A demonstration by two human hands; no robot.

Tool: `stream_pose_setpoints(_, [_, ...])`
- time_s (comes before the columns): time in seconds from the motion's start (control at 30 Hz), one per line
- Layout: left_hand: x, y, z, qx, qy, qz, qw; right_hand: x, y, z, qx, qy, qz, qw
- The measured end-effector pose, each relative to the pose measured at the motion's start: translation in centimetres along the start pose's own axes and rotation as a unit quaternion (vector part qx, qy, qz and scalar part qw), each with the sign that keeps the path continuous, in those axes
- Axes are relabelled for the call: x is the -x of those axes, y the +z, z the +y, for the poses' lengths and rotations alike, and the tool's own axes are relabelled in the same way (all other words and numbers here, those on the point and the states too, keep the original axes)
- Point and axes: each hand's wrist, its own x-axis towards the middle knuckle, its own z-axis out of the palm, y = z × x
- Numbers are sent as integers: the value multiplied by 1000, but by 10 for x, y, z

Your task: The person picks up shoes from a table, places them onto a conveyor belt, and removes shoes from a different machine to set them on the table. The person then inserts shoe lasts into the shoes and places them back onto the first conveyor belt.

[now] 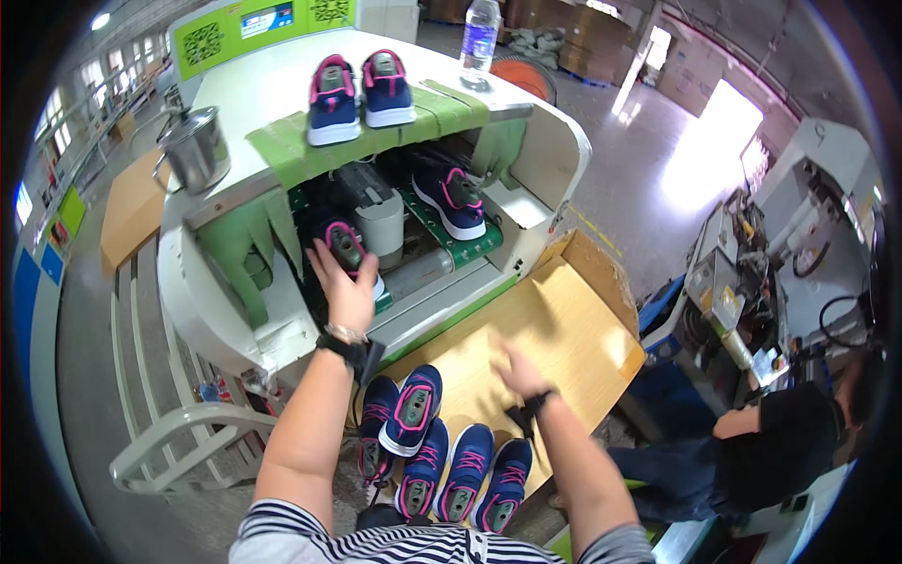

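Observation:
My left hand [343,287] is at the mouth of a white-and-green machine, its thumb and fingers around the heel of a navy sneaker [340,237] with pink trim and a grey-green last inside. That sneaker rests on the left belt strip. A matching sneaker [452,199] sits on the green belt [477,248] at the right of the opening. My right hand [519,369], smeared by motion, is over the wooden table [573,324]; nothing clearly shows in it. Close to my body, several matching sneakers [464,470] stand in a row, with one sneaker [413,410] lying on top.
On the machine's top [268,89] stand a pair of sneakers [362,94], a water bottle [478,42] and a metal pitcher [193,148]. Green flaps [235,263] hang at the opening. A person [770,451] in dark clothes is at the right, near another machine [728,301].

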Motion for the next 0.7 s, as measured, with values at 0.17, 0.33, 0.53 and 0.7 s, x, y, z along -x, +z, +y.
stream_pose_setpoints(0.17, [148, -64, 3, -38, 134, -323, 936, 248, 88, 41, 4, 192, 42, 980])
stream_pose_setpoints(0.33, [210, -89, -57, -161, 275, -449, 835, 290, 145, -19, -154, 236, 236, 930])
stream_pose_setpoints(0.53, [214, -62, -56, -101, 348, -406, 839, 280, 155, -34, -35, 248, 389, 886])
stream_pose_setpoints(0.7, [217, -69, -60, -113, 330, -427, 835, 286, 159, -32, -39, 249, 378, 891])
